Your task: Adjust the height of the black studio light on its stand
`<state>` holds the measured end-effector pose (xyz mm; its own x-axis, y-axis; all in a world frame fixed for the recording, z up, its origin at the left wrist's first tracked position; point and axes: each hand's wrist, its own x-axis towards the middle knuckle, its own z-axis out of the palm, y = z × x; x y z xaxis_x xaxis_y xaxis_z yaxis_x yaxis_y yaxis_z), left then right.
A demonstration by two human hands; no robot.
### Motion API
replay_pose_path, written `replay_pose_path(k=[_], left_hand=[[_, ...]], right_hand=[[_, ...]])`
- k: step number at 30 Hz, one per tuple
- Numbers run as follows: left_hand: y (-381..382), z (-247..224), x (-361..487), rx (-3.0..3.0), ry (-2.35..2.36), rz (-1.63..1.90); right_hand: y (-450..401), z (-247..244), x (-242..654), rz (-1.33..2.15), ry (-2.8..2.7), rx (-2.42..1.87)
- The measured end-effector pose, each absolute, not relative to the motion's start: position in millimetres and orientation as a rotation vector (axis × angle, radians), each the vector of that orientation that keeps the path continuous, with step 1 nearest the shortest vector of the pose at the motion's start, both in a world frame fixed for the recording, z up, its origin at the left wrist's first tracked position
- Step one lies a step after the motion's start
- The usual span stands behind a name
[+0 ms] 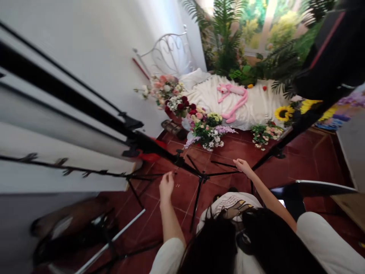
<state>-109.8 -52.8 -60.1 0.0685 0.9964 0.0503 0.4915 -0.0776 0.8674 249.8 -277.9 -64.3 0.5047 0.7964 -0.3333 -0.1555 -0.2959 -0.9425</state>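
Between the two hands, the black stand (139, 140) slants down to a hub whose legs splay across the tiles, presumably for steadiness; the left hand (166, 185) is just beside its pole, the right hand (242, 167) near one leg. A second stand (299, 127) reaches down close to the right hand. Beyond both hands, flower bunches (211, 135) line the near edge of a bed (256, 108), probably as dressing, with a pink plush toy (241, 92) laid on its cream cloth. Both arms stretch forward, well apart, the left nearly straight ahead, the right angled inward. Each hand is loosely curled, fingertips drawn together; no object shows in either, though I cannot tell whether something thin is pinched.
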Motion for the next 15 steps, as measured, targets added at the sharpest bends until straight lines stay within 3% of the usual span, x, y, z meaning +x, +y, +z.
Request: replay_pose_path(k=[6,11,15], left_hand=[[-57.4,-6.6,-42.1,1.403,1.26,1.485],[-43.1,8.1,-11.0,1.28,1.174,1.581],[-26.3,15.6,1.4,1.19,1.073,1.532]], right_hand=[[-195.2,-31.8,219.2,1.232,-0.958,-1.627],[-101.6,17.9,169.5,1.235,-1.389,-1.609],[-36.6,52.5,138.8,1.004,-1.691,-1.744]])
